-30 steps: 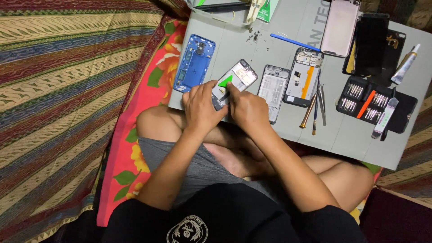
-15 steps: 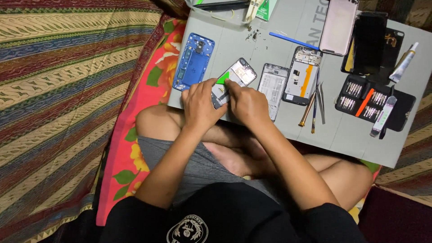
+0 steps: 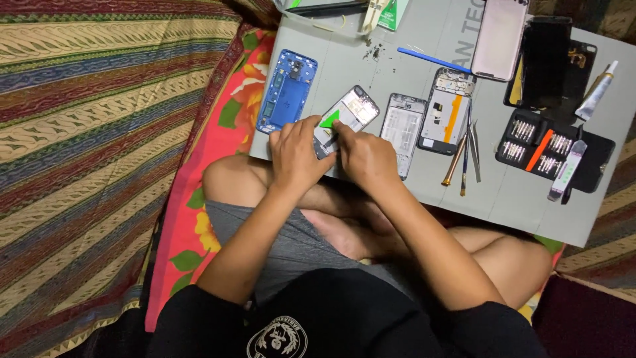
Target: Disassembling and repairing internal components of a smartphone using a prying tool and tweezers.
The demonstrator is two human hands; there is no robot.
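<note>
the opened phone frame (image 3: 346, 119) lies tilted on the grey work mat (image 3: 530, 199), its near end under both hands. the left hand (image 3: 295, 154) pinches its near-left edge; the right hand (image 3: 366, 157) presses on the near-right corner, whether around a small tool i cannot tell. it looks light, thin, stiff and fragile: best held by the side rails. a blue back cover (image 3: 287, 91) lies just left of the grip.

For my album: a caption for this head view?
Both hands, left and right, hold an opened phone over a grey mat.
</note>
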